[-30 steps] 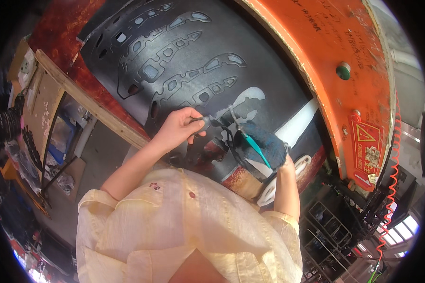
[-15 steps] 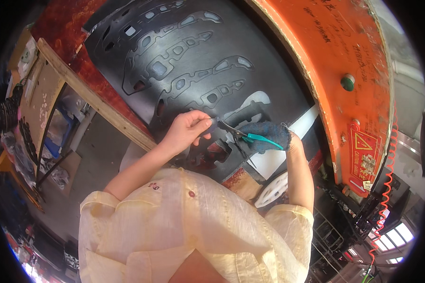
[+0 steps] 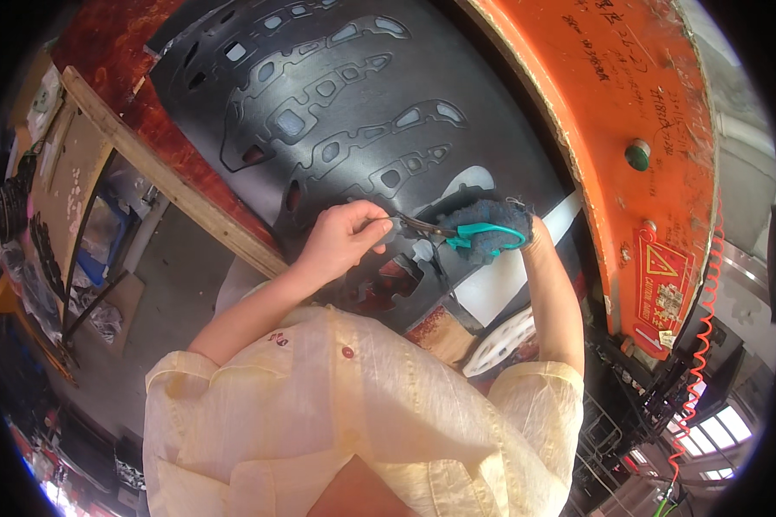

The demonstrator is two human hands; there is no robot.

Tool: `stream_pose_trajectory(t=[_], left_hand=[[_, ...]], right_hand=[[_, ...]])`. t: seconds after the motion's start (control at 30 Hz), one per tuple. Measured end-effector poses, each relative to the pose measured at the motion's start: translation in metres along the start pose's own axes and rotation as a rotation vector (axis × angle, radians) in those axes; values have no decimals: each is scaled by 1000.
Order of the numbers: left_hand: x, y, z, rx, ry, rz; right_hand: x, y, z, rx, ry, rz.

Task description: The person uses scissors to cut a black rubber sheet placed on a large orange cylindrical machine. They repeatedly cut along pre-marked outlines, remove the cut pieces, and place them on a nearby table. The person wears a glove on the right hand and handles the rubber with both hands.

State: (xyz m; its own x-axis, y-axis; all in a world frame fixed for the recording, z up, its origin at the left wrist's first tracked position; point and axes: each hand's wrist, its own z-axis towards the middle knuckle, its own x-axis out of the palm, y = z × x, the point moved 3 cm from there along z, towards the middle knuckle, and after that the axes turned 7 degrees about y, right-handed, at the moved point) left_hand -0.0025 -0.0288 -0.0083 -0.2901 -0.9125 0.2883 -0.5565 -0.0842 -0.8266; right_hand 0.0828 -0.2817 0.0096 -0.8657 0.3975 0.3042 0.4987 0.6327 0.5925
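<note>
My right hand (image 3: 491,220), in a dark blue knit glove, grips teal-handled scissors (image 3: 462,234). Their dark blades point left toward the fingertips of my bare left hand (image 3: 347,234). Thumb and forefinger of that hand are pinched together at the blade tips, on what seems a thin dark piece mostly hidden by the fingers. Beneath both hands lies a large black sheet (image 3: 483,103) with rows of cut-out openings and grooved outlines. A dark strip dangles below the blades, and what it belongs to is hard to make out.
An orange machine head (image 3: 595,103) with a green button (image 3: 637,155) arches over the right side. To the left runs a wooden edge strip (image 3: 172,177). A white slotted piece (image 3: 498,345) lies near my right forearm. A red coiled hose (image 3: 707,327) hangs at far right.
The scissors and my right hand have turned, showing more of the teal handle loop, and the blades look closer together. The dark piece at my left fingertips shows less. My left hand barely moves.
</note>
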Motion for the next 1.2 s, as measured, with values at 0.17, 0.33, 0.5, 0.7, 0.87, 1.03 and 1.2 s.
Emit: stream_pose_trajectory(t=[0.17,0.33,0.5,0.7,0.87,1.03,1.2], left_hand=[[-1,-1,0,12,-37,19],[-7,-3,5,-72,64,-88],[-13,-11,8,-94,132,24],[-20,-12,15,-149,181,42],[-19,-10,15,-134,170,42],[-19,-13,14,-130,154,55],[-18,-15,14,-145,135,100]], right_hand=[[-16,-2,-6,5,-53,2],[-26,-4,-11,11,-81,-9],[-32,-5,-10,10,-98,-15],[-37,-5,-9,10,-116,-24],[-39,-6,-9,8,-127,-32],[-43,-9,-12,7,-142,-36],[-46,-12,-14,-2,-154,-51]])
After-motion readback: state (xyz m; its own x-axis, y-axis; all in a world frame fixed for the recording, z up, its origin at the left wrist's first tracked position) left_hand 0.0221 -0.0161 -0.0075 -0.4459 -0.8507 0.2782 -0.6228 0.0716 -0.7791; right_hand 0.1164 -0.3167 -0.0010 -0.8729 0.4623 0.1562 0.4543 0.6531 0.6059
